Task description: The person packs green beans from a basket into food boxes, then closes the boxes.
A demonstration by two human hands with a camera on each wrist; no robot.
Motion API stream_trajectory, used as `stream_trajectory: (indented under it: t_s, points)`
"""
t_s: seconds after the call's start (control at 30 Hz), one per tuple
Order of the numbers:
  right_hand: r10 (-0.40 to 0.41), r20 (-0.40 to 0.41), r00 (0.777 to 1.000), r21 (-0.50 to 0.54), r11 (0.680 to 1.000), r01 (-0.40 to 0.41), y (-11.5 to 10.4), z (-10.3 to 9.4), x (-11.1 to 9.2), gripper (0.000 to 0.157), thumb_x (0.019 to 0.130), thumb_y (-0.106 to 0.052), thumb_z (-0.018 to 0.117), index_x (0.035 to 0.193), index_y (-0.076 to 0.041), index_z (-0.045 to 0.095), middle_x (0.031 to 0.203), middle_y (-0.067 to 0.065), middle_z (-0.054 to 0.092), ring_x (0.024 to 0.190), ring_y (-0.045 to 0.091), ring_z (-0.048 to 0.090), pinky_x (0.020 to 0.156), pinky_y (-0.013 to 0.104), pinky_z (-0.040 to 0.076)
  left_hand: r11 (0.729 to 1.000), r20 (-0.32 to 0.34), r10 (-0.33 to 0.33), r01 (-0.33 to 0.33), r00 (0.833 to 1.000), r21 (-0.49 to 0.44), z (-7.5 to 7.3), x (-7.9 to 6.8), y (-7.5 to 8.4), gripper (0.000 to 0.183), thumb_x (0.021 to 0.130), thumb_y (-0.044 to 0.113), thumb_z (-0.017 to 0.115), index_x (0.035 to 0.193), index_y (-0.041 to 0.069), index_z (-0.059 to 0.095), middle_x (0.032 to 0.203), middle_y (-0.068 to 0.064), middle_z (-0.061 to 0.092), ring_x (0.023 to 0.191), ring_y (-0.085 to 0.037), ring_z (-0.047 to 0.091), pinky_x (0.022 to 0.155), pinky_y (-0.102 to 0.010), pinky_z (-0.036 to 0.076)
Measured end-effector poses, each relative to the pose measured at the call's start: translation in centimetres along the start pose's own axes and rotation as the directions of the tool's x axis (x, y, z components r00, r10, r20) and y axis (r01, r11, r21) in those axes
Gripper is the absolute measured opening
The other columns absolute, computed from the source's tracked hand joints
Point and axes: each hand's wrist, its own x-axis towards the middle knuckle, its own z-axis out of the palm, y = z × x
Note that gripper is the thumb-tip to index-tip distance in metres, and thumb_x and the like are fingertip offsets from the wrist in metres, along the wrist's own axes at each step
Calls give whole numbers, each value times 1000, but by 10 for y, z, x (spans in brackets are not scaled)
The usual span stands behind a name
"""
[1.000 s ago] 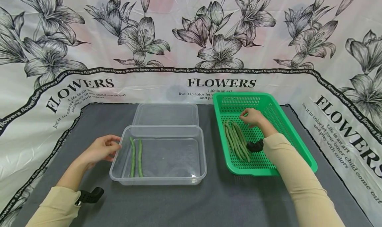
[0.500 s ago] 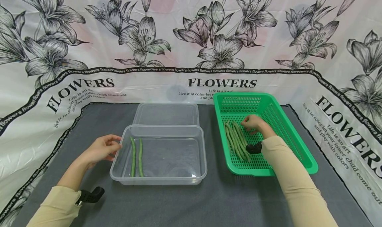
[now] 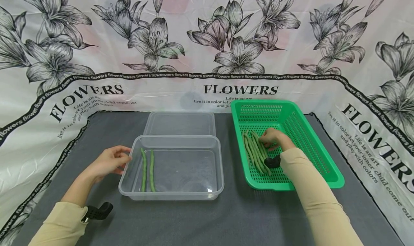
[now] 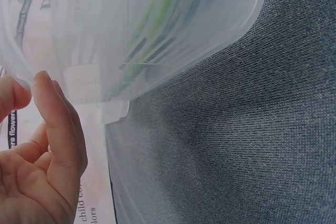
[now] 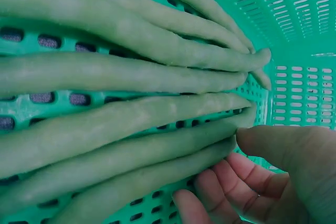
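Observation:
My right hand (image 3: 274, 138) is inside the green basket (image 3: 323, 167), at the far end of a row of several green beans (image 3: 253, 151). In the right wrist view its thumb and fingers pinch the end of a green bean (image 5: 178, 163) on the row's near side. On the left, my left hand (image 3: 108, 163) holds the rim of a clear plastic container (image 3: 176, 195) between thumb and forefinger (image 4: 55, 108). Two green beans (image 3: 147, 170) lie side by side along the container's left part, blurred through its wall in the left wrist view.
A clear flat lid (image 3: 179, 124) lies behind the container. Grey cloth (image 3: 194, 221) covers the table, and a white flower-printed sheet (image 3: 239, 89) stands behind and at both sides. Black wrist cameras (image 3: 100, 210) sit on both sleeves.
My right hand has come toward me and slightly left inside the basket, down onto the ends of the beans. The left hand and the container have kept their place.

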Motion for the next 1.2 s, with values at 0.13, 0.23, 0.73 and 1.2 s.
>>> stream_trajectory:
  t_s: [0.13,0.23,0.73,1.2]
  points:
    - [13,-5,1000,-15,1000,-13,-3,2,0,36,95,-16,42,60,-17,35,70,4,47,70,18,51,66,32,54,1000,-1,-2,2,1000,4,-1,0,0,52,93,26,55,133,0,38,105,-16,56,85,-22,56,67,-35,54]
    - [19,-3,1000,-19,1000,-19,-5,3,1,40,96,-16,41,57,-18,32,68,3,45,69,18,51,66,33,55,1000,-1,-2,2,1000,3,-2,0,0,52,93,28,55,133,0,38,105,-16,56,85,-22,56,67,-35,54]
    - [-25,11,1000,-1,1000,25,-2,1,4,15,97,-14,39,91,-3,49,78,7,46,68,16,48,66,35,54,1000,7,6,-6,1000,-7,0,-1,1,53,93,26,55,134,-1,37,104,-16,57,83,-20,56,66,-34,54]
    - [-83,-66,994,-1,996,84,-2,-5,4,29,99,-16,37,118,5,40,92,17,46,77,21,52,68,35,55,1000,13,-1,1,1000,-5,0,-1,3,52,93,27,54,134,-1,37,101,-14,57,82,-19,56,66,-34,54]
